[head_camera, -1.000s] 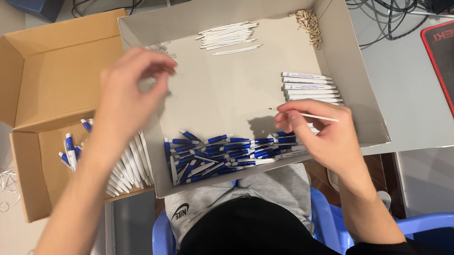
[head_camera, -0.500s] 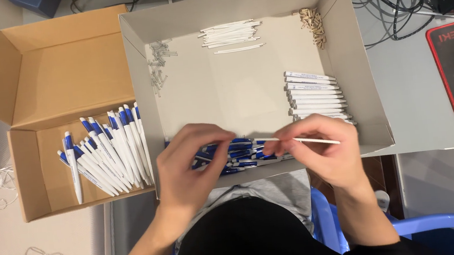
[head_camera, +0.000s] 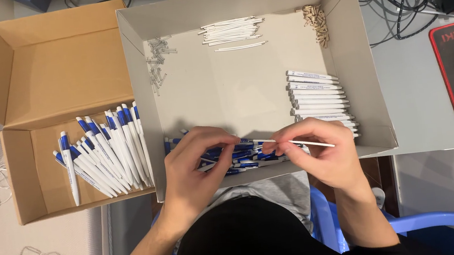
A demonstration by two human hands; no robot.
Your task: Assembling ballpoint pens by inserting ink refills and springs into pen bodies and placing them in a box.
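Since a second before, the left hand (head_camera: 194, 162) had come back from the brown box of finished pens (head_camera: 102, 156) and met the right hand (head_camera: 318, 148) over the pile of blue pen parts (head_camera: 241, 155) in the grey tray (head_camera: 366, 72). Right fingers (head_camera: 285, 145) pinched a thin white refill (head_camera: 311, 143), its long axis lying sideways, tip pointing toward the left fingers (head_camera: 223, 142), which were closed on a blue piece just beside it.

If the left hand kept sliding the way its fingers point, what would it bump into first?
Most likely the right hand: the left hand points right along the thin white refill, fingertips nearly meeting above the blue pen parts. Depth is hard to judge.
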